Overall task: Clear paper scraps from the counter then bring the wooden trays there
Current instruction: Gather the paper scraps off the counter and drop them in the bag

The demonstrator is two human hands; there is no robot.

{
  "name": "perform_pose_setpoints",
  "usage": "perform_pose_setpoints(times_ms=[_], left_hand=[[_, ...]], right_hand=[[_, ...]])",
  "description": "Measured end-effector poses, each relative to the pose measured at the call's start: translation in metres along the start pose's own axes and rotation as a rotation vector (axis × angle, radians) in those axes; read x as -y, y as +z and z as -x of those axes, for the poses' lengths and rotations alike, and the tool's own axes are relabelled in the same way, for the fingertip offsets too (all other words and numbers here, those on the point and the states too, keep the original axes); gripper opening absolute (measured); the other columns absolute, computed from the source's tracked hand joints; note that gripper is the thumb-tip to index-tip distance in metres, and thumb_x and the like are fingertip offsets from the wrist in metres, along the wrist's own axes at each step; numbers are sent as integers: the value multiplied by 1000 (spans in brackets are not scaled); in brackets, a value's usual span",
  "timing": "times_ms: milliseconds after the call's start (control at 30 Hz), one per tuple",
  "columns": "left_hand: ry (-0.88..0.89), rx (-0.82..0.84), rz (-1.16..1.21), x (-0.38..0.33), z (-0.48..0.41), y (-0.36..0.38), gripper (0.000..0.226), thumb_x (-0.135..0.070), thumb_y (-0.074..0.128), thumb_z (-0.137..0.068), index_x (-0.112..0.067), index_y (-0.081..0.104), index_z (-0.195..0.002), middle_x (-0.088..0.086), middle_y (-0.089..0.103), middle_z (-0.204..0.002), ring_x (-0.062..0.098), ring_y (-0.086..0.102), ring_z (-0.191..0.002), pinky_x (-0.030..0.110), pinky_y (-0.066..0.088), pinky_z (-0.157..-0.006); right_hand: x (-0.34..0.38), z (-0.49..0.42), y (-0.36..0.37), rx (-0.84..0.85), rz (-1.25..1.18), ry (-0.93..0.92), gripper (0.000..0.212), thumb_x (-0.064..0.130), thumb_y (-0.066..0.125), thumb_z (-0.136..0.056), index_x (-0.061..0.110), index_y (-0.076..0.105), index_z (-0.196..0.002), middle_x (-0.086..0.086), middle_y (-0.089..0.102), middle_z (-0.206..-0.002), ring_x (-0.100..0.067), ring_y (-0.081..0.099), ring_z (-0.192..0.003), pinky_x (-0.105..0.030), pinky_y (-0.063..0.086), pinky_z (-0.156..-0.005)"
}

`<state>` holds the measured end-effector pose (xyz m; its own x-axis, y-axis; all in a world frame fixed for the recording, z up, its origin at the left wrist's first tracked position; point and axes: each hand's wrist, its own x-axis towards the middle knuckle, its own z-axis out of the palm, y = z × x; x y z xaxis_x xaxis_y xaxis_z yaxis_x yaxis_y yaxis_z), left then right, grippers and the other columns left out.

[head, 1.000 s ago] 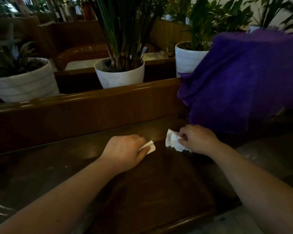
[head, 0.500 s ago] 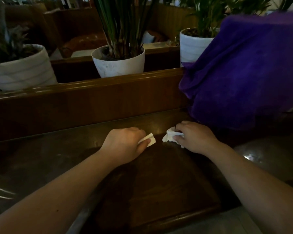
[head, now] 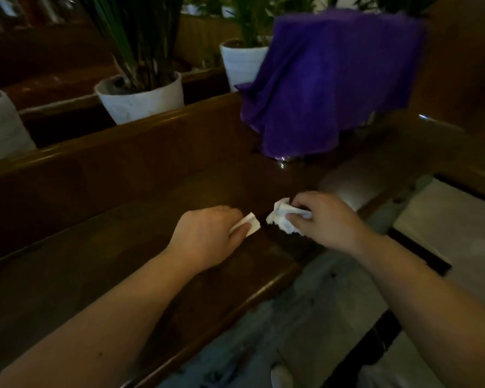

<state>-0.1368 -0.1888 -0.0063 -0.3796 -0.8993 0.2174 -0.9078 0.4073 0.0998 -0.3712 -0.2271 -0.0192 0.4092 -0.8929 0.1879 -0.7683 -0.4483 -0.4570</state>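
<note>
Both hands work over the dark wooden counter (head: 101,275), near its front edge. The left hand (head: 207,236) pinches a small flat paper scrap (head: 249,224) between thumb and fingers. The right hand (head: 324,219) closes around a crumpled paper scrap (head: 280,218) (white, bunched). A purple cloth (head: 328,79) drapes something at the counter's far right.
</note>
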Motion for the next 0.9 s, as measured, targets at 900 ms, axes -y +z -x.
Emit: perform_pose_setpoints(times_ms=[900], left_hand=[[453, 573, 346, -328, 19, 319, 34, -42, 48, -94, -13, 66, -97, 14, 72, -96, 33, 65, -90, 32, 38, -67]], right_hand=[[-230, 478, 125, -100, -384, 1306, 7, 30, 62, -90, 24, 60, -88, -1, 63, -77, -17, 60, -69, -28, 41, -57]])
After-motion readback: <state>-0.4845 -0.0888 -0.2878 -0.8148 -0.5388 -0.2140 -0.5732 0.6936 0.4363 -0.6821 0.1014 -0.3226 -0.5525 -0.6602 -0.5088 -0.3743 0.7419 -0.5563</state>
